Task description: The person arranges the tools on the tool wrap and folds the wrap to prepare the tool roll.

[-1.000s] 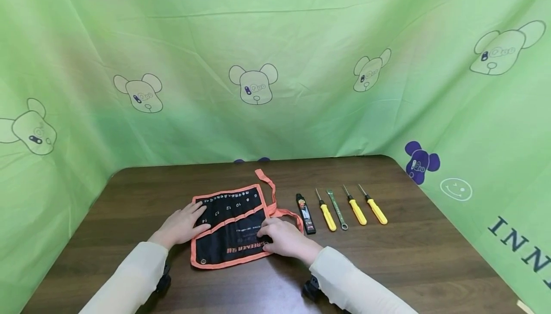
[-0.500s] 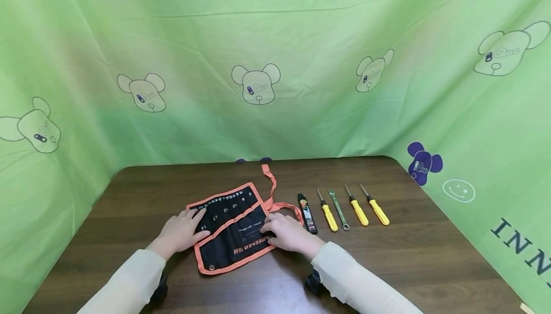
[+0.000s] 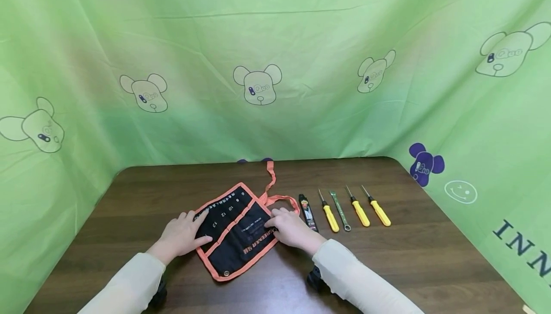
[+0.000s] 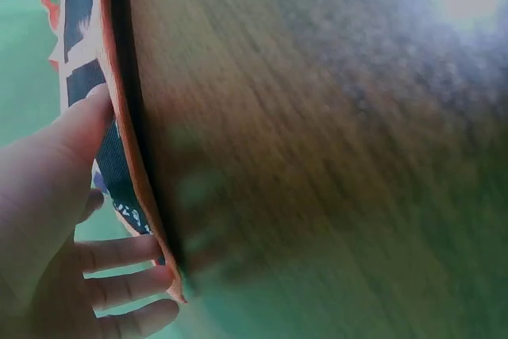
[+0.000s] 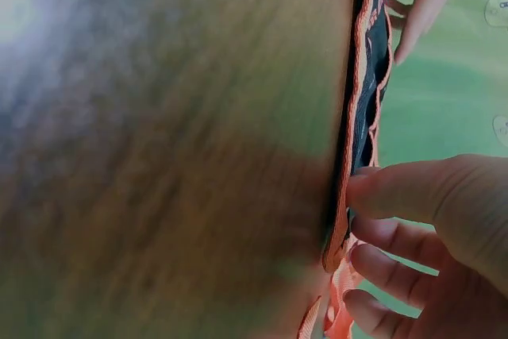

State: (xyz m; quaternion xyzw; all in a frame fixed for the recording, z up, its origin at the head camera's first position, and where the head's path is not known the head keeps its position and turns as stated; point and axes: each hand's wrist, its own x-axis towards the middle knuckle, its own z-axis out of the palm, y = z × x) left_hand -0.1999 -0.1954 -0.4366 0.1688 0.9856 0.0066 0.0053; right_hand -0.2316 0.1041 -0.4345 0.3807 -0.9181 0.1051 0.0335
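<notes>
A black cloth tool pouch (image 3: pixel 236 243) with orange trim, printed numbers and a row of pockets lies unrolled and turned at an angle on the table. My left hand (image 3: pixel 182 235) rests on its left corner, fingers spread and nearly straight; in the left wrist view the thumb (image 4: pixel 83 121) touches the pouch near its trimmed edge. At the right edge, my right hand (image 3: pixel 294 228) touches the cloth with thumb and fingertips, fingers loosely bent. An orange tie strap (image 3: pixel 271 175) trails from the pouch's far right side, part of it looping behind the right hand.
Right of the pouch lie a slim black labelled item (image 3: pixel 308 213), a yellow-handled screwdriver (image 3: pixel 331 219), a green combination wrench (image 3: pixel 340 211) and two more yellow screwdrivers (image 3: pixel 360 213). Beyond the wooden table (image 3: pixel 409 256) hangs a green printed curtain (image 3: pixel 301 127).
Under both hands the pouch has turned counterclockwise, its near left corner swinging toward me and to the right. The tools at the right keep their places.
</notes>
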